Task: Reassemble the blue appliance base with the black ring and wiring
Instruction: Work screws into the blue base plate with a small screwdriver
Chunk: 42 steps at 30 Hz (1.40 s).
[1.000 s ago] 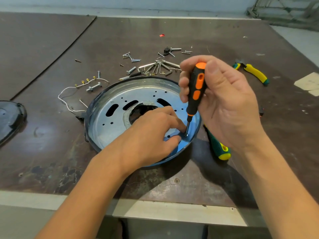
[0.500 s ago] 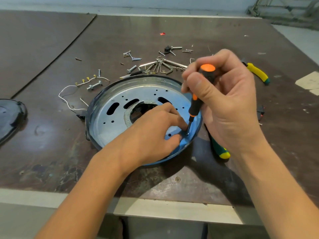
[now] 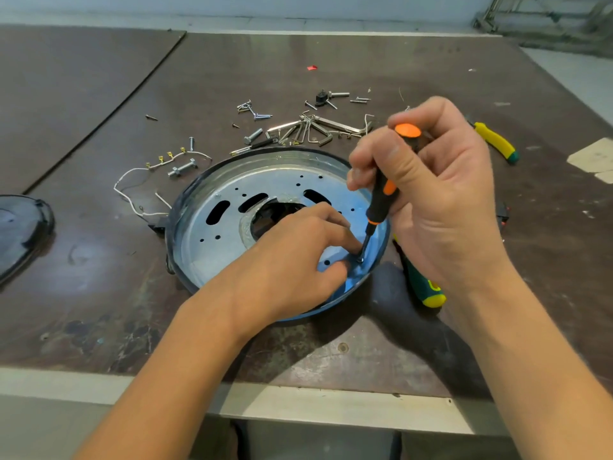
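Observation:
The round blue appliance base (image 3: 212, 244) lies on the table with a black ring (image 3: 172, 207) around its rim and a hole in the middle. White wiring (image 3: 132, 194) with brass terminals trails from its left side. My right hand (image 3: 438, 200) grips a black and orange screwdriver (image 3: 381, 200) upright, its tip on a screw (image 3: 360, 259) near the base's right edge. My left hand (image 3: 292, 257) rests on the base, its fingertips pinched around that screw beside the tip.
Loose screws, bolts and hex keys (image 3: 305, 127) lie behind the base. A green and yellow screwdriver (image 3: 424, 287) lies under my right hand, yellow-handled pliers (image 3: 496, 142) far right, a black cover (image 3: 20, 227) at the left edge. The table's front edge (image 3: 298, 406) is near.
My right hand has shifted its fingers around the screwdriver handle, showing the orange cap; the tip stays on the screw. My left hand has held still.

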Available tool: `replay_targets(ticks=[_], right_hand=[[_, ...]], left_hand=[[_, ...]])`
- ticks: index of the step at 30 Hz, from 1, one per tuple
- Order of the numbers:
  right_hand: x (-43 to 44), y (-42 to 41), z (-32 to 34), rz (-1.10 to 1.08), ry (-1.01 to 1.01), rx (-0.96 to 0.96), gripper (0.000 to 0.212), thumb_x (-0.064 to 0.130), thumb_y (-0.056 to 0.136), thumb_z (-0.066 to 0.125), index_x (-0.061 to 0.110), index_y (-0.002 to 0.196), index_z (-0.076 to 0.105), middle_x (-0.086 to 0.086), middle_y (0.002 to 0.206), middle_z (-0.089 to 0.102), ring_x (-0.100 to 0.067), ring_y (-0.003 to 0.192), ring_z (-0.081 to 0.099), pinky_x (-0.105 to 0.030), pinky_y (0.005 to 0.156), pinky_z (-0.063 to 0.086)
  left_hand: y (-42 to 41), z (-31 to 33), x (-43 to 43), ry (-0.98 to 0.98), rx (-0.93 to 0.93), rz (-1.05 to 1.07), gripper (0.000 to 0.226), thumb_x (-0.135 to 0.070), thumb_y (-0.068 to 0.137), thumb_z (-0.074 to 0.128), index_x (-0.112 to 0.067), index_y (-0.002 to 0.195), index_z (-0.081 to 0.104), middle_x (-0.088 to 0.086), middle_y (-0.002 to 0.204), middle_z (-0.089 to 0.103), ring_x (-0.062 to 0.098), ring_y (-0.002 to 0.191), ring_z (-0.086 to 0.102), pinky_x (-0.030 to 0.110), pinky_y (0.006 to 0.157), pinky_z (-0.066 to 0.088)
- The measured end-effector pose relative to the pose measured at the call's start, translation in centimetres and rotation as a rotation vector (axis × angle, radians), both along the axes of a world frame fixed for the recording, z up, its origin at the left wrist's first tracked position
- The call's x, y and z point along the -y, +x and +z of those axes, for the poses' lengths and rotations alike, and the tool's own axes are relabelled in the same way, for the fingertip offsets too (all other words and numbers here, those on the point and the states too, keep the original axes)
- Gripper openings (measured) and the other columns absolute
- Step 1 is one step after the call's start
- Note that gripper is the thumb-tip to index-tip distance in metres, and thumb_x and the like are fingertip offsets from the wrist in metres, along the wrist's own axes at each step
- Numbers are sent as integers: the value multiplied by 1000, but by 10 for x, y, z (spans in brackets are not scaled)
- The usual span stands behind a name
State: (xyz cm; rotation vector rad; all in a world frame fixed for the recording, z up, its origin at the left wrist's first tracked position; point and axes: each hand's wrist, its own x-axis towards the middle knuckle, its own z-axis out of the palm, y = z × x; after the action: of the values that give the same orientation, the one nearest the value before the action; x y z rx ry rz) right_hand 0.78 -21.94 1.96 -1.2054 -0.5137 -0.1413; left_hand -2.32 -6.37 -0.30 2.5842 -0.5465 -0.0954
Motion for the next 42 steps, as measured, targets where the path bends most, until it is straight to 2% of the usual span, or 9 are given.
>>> replay_targets(ticks=[5, 9, 11, 19, 24, 30, 37, 40, 42], right_hand=[[4, 0, 0, 130, 74, -114, 29, 20, 105, 35, 2, 112, 57, -11, 86, 63, -21, 74, 54, -31, 71, 47], [4, -1, -1, -10, -5, -6, 5, 5, 94, 61, 10, 96, 60, -10, 86, 63, -33, 74, 53, -45, 63, 47], [2, 1, -3, -84, -4, 25, 19, 4, 89, 69, 16, 89, 55, -7, 83, 64, -32, 72, 54, -51, 62, 45], [2, 1, -4, 113, 29, -25, 33, 16, 106, 31, 1, 111, 61, -8, 90, 59, -22, 84, 53, -40, 77, 45], [1, 1, -4, 25, -18, 30, 9, 5, 94, 60, 12, 97, 56, -4, 88, 68, -25, 82, 64, -57, 71, 43], [1, 1, 0, 162, 85, -75, 25, 16, 103, 34, 5, 106, 56, -8, 82, 56, -20, 70, 48, -32, 68, 41], [5, 4, 0, 13, 45, 7, 14, -3, 93, 59, 9, 96, 52, -8, 85, 72, -23, 77, 67, -37, 77, 52], [5, 4, 1, 69, 62, -26, 2, 8, 99, 51, 10, 97, 50, -4, 76, 65, -19, 64, 54, -35, 67, 44], [6, 4, 2, 132, 99, -105, 24, 19, 104, 37, 5, 104, 57, -7, 83, 63, -21, 74, 53, -33, 71, 45]], left_hand=[[-1, 0, 0, -18, -4, -3, 23, -30, 92, 62, -36, 113, 71, -14, 129, 52, 4, 118, 49, 21, 99, 37], [-2, 0, 1, -17, -5, 3, 24, -30, 92, 61, -36, 113, 70, -14, 129, 52, 4, 119, 49, 22, 100, 38], [-2, 0, 0, -12, -5, 4, 24, -30, 92, 61, -37, 113, 70, -15, 129, 51, 4, 119, 48, 22, 99, 38], [0, -2, 1, -33, -2, 0, 22, -28, 90, 63, -34, 109, 71, -13, 124, 54, 4, 112, 51, 24, 97, 41], [-1, -2, 0, -30, -4, -3, 23, -28, 90, 62, -34, 112, 70, -15, 125, 52, 0, 109, 51, 19, 93, 38], [1, -2, 1, -34, -13, -9, 23, -26, 90, 63, -35, 109, 71, -15, 124, 53, -3, 95, 49, 13, 82, 34], [0, -3, 1, -27, -12, 2, 23, -28, 90, 62, -37, 110, 70, -15, 124, 52, 2, 113, 50, 20, 95, 37], [0, -3, 1, -21, -16, 0, 22, -29, 90, 61, -37, 109, 70, -15, 125, 52, 1, 113, 49, 18, 94, 34], [0, -2, 1, -21, -16, -2, 22, -28, 90, 62, -36, 109, 71, -14, 125, 52, 2, 114, 49, 19, 95, 36]])
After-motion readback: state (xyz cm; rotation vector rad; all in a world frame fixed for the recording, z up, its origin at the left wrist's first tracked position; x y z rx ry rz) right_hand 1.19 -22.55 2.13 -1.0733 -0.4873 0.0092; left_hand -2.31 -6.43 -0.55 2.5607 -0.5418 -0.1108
